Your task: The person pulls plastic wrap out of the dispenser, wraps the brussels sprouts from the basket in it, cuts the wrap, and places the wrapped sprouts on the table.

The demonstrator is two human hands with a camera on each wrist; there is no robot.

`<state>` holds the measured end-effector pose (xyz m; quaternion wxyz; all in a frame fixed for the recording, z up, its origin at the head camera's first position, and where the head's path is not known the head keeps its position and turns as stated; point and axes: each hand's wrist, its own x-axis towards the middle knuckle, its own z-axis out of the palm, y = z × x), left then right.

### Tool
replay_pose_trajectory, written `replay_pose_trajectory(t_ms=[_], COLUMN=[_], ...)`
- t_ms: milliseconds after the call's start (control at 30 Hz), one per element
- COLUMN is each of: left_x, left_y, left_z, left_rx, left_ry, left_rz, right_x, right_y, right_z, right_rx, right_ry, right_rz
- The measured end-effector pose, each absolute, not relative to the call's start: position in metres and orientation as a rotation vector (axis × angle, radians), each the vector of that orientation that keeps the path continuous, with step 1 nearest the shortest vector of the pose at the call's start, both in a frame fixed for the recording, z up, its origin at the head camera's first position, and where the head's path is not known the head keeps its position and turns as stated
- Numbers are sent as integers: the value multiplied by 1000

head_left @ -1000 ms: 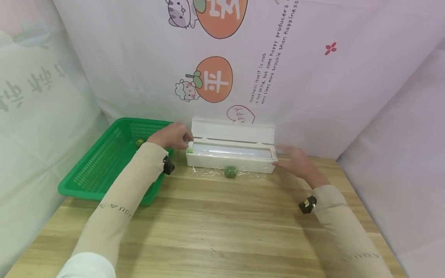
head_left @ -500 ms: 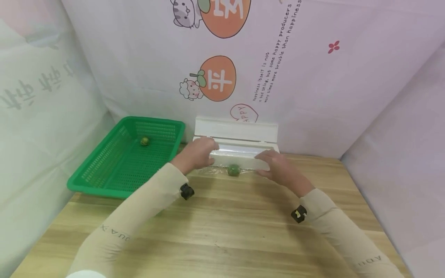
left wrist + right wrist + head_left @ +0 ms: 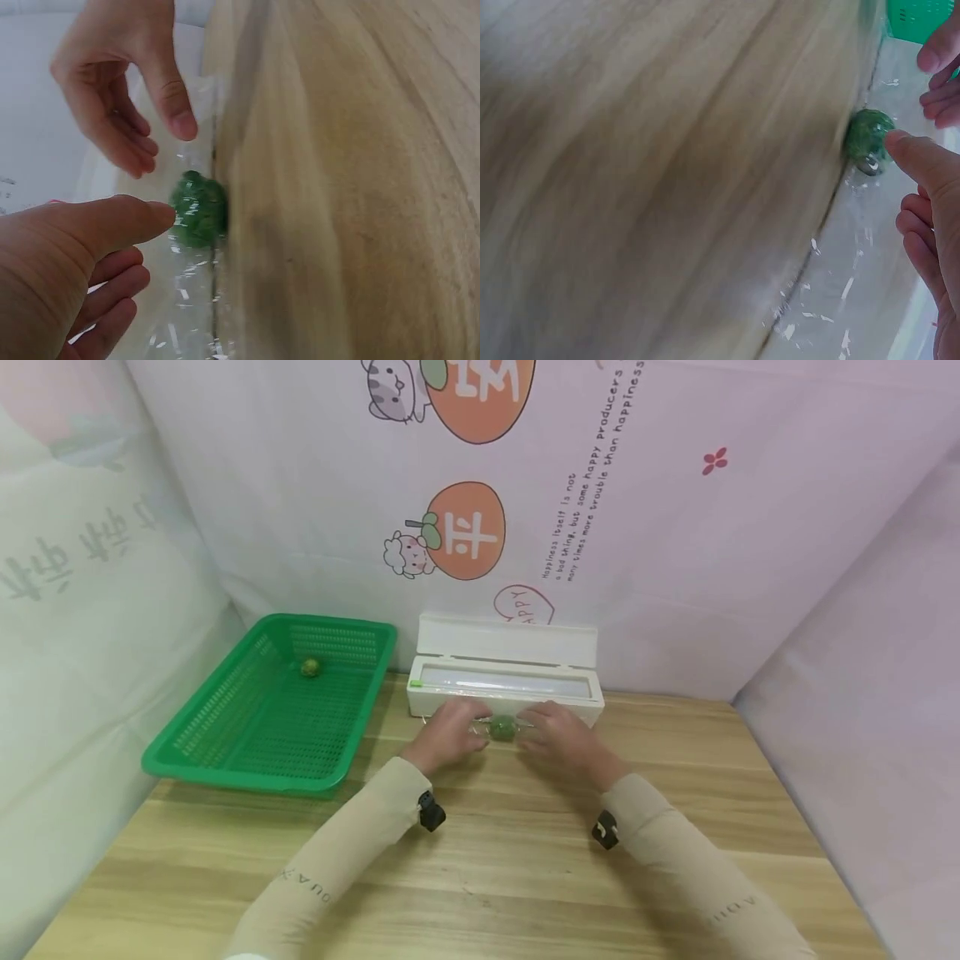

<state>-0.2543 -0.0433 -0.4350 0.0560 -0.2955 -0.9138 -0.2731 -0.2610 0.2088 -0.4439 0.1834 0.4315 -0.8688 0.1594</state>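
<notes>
1. Green rounded lump (image 3: 503, 727), with glints of thin clear plastic film (image 3: 184, 285) across it, sits on the pale wood-grain counter (image 3: 480, 860), just off the front of a long white box (image 3: 498, 702). It shows no clear long axis; the film runs from 9 to 3 o'clock along the box front.

2. Everything turns on this: the lump lies between the hands, the left hand (image 3: 448, 737) at its 9 o'clock, the right hand (image 3: 566, 739) at its 3 o'clock. They look about equally near; I cannot tell which is closer.

3. Both hands are part-open, thumbs extended and fingers loosely bent, a gap showing between thumb and fingers. Neither grips the lump. Each thumb overlaps its edge in that hand's own wrist view, but whether either touches it or the film is unclear.

4. At 12 o'clock from the lump, the box stands with its lid raised, a shiny pale roll (image 3: 502, 682) inside and a small bright-green tab (image 3: 416, 683) at its left end.

5. Between 9 and 10 o'clock, farther off, is a green rectangular perforated plastic basket (image 3: 240, 777) holding one small yellow-green ball (image 3: 311, 668).

6. Half a second ago the hands were spread wider over the box front; now they flank the lump closely. Lump, box and basket look unmoved.
</notes>
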Motion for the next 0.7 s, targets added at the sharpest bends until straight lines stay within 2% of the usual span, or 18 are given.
replay_pose_trajectory(t_ms=[300, 700], left_x=[-272, -274], left_y=[-31, -22], left_z=[-460, -464], left_rx=[-1014, -923], left_ry=[-2678, -2675], left_rz=[-745, -636], right_x=[-267, -270], right_y=[191, 186], right_z=[-456, -464], right_rx=[1192, 1070], right_ry=[-2483, -2583], right_rz=[512, 286])
